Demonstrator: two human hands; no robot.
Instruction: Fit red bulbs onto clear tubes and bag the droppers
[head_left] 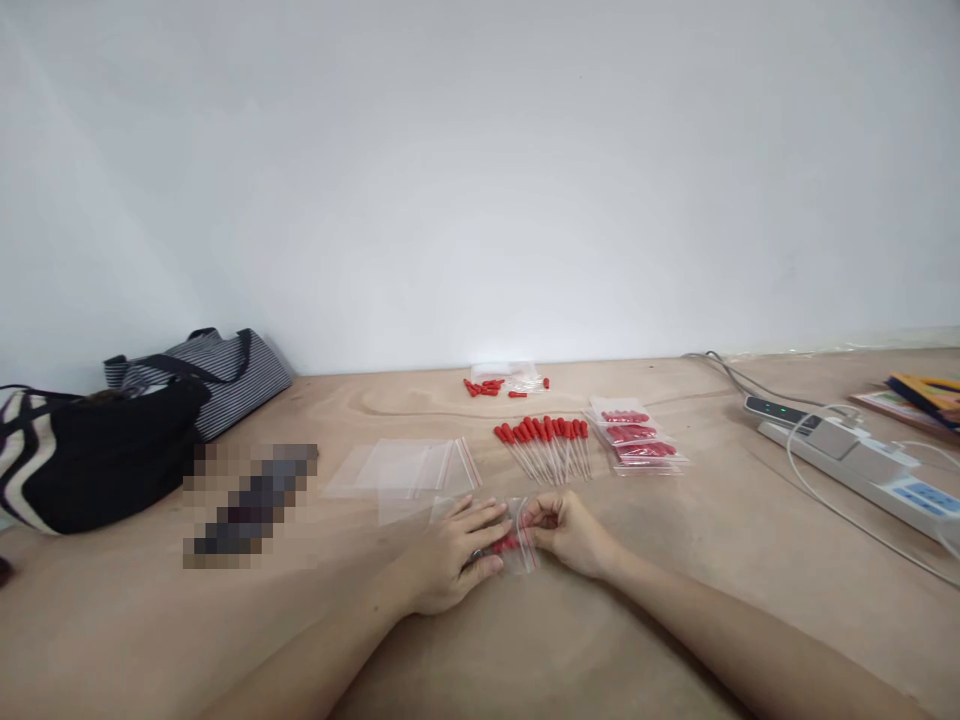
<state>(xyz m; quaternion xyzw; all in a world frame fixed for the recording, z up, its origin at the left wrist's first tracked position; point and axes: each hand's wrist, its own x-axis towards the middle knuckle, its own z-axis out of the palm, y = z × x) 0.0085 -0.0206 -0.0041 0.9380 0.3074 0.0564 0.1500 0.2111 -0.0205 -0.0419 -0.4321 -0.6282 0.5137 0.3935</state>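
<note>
A clear zip bag [519,562] with red-bulbed droppers inside lies on the wooden table near its front. My left hand [465,550] rests flat over the bag's left part, fingers spread, hiding some of the droppers. At the bag's right end, beside the red seal line, my right hand [561,530] pinches the plastic with its fingertips. Just beyond the hands, several droppers [547,445] with red bulbs lie fanned side by side. Filled bags [634,435] are stacked in overlap to their right. Flat bags without droppers [409,468] lie overlapping to the left.
Loose red bulbs [484,387] and clear plastic lie near the wall. A power strip [877,475] with cables is at the right, near books [919,405]. A black bag [105,460], a striped bag [225,375] and a pixelated dark object [259,500] are at the left.
</note>
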